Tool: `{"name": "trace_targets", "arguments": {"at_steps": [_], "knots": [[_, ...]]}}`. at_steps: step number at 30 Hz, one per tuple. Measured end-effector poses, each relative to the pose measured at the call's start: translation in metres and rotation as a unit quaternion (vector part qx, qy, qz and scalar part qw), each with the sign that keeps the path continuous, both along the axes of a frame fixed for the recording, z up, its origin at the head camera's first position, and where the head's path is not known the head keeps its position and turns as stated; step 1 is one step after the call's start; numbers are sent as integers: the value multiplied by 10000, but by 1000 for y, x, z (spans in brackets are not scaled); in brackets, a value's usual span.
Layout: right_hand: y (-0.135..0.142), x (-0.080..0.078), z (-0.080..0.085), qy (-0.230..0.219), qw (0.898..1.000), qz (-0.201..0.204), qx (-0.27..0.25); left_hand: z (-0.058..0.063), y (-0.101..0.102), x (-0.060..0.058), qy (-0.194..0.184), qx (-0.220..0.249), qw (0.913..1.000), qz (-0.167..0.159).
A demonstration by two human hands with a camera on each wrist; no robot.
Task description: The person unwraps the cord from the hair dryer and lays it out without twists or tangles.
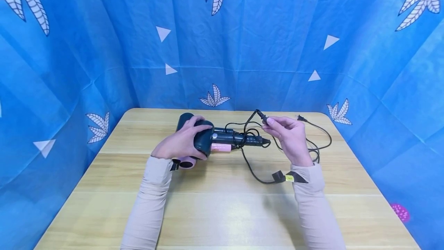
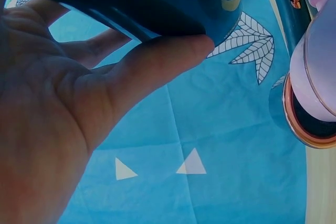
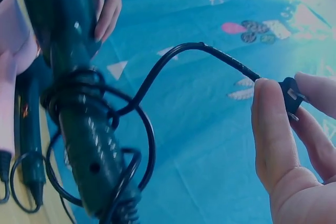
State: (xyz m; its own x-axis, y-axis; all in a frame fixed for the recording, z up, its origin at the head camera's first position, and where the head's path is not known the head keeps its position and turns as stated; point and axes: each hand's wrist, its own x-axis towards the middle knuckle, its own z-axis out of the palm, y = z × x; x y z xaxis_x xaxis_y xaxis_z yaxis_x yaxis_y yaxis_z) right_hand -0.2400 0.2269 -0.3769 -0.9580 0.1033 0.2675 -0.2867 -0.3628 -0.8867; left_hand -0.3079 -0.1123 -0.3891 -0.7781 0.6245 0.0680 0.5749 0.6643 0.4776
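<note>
My left hand [image 1: 182, 140] grips a dark green hair dryer [image 1: 225, 138] by its head, thumb and fingers around the barrel. Its handle points right, with the black cord [image 3: 144, 150] looped around it. At the end of that cord, the fingers and thumb of my right hand [image 1: 289, 136] pinch a two-pin plug [image 3: 290, 97], its metal prongs facing outward. In the head view a pink hair dryer [image 1: 221, 147] shows below the held dryer, partly covered by it. Another dark green hair dryer [image 3: 31, 135] lies beside the pink one in the right wrist view.
On the wooden table [image 1: 222, 211], more black cord [image 1: 327, 136] trails to the right, ending in another plug [image 1: 301, 118]. One cord runs toward a black tab near my right wrist. A blue patterned curtain [image 1: 270, 38] surrounds the table's back and sides.
</note>
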Motion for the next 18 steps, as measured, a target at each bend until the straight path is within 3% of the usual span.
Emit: {"name": "trace_targets", "arguments": {"at_steps": [12,18], "knots": [[-6,15,11,339,9936,1039,300,-3,-7,-5,-45,131,9998,172],[-4,20,14,583,9864,1535,60,-2,-10,-7,-57,173,9997,168]]}}
